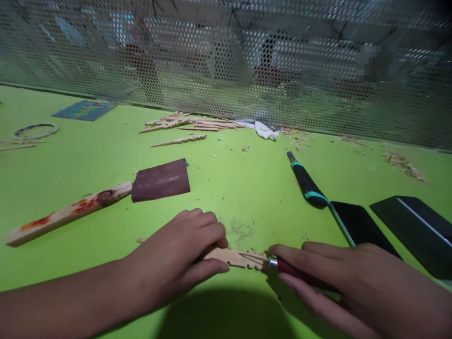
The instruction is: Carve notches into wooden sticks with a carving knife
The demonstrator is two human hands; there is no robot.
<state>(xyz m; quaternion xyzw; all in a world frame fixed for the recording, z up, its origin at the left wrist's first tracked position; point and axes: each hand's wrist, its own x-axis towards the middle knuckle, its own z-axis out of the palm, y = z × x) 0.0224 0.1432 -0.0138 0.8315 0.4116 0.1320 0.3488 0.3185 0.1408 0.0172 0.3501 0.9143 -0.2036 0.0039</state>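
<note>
My left hand [192, 249] is closed round a thin, flat wooden piece [221, 255] with small notches along its edges, pressed down on the green table [226, 188]. A short pointed end of the wood pokes out at the left, beyond my knuckles. My right hand [339, 273] grips an awl [293, 272] with a dark red handle and a metal collar. Its thin pointed shaft lies over the notched right part of the wood, though I cannot tell how firmly it touches. My palm hides the rear of the handle.
Brown sandpaper [160, 181] and a stained wood stick [70, 212] lie left. Carved sticks [194, 123] and white tissue [266, 131] sit by the perforated metal screen [219, 61]. At right are a black-handled tool [307, 183], a phone [363, 226], a dark flat object [413, 230] and shavings [404, 165].
</note>
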